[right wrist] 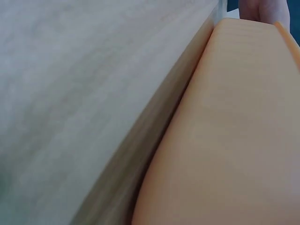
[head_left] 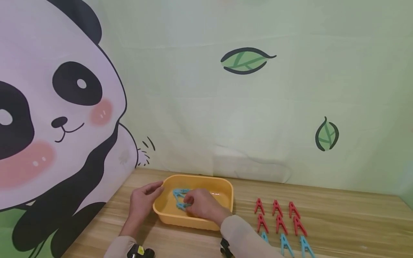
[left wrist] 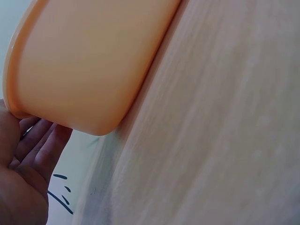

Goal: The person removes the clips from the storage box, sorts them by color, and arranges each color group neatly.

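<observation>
A yellow plastic basin (head_left: pixel 226 186) sits on the wooden table. My left hand (head_left: pixel 142 200) holds its left end, thumb by the rim and fingers against the outside wall in the left wrist view. Inside, several blue clothespins lie in a loose angular arrangement, one blue clothespin (head_left: pixel 180 191) along the back. My right hand (head_left: pixel 203 205) reaches over the front wall into the basin, and its fingertips pinch the nearest blue clothespin (head_left: pixel 182 206), partly hidden by them. The right wrist view shows the basin's outer wall (right wrist: pixel 225 131), with the pinching fingers out of sight.
Right of the basin, several red clothespins (head_left: pixel 280 225) stand in two rows on the wooden table (head_left: pixel 355 222). In front of them is a row of blue clothespins (head_left: pixel 285 245), partly covered by my right sleeve (head_left: pixel 242 236). A printed cloth (head_left: pixel 193 107) hangs behind the table.
</observation>
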### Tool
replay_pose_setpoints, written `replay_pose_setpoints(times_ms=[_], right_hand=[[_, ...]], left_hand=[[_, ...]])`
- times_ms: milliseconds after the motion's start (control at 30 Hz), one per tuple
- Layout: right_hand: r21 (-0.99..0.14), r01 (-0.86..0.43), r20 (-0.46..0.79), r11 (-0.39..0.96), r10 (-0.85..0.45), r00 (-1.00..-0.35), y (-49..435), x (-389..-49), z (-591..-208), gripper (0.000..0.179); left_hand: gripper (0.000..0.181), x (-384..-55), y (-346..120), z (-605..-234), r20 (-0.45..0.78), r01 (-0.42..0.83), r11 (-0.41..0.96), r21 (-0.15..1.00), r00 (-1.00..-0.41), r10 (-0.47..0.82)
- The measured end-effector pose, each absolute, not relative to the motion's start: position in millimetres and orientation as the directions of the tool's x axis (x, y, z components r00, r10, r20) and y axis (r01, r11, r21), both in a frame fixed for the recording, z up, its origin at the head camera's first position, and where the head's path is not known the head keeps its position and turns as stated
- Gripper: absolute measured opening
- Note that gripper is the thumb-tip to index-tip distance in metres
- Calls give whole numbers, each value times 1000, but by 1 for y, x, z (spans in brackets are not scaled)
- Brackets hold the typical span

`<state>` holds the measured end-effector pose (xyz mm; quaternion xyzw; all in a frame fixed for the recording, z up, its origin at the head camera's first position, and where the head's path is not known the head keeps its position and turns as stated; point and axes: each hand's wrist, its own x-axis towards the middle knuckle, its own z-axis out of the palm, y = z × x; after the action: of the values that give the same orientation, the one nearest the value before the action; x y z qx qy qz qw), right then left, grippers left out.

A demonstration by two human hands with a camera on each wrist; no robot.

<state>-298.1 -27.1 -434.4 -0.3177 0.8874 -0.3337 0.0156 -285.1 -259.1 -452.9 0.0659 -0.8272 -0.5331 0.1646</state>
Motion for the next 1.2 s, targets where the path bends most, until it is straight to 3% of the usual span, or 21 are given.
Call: replay_pose_setpoints(times_ms=[433, 933, 1200], right_hand=[[-695, -518, 233, 498, -526, -818, -5, -289, -410, 17], [-689, -614, 399, 385, -506, -765, 35, -255, -385, 19], [-680, -629, 422, 376, -501, -755, 59, -237, -384, 17]], left_hand=[[31, -285, -259, -453, 196, 58, 430, 901, -939, -284], [31, -285, -260, -453, 197, 60, 427, 902, -938, -285], [31, -286, -260, -454, 206, 69, 429, 901, -938, -280]])
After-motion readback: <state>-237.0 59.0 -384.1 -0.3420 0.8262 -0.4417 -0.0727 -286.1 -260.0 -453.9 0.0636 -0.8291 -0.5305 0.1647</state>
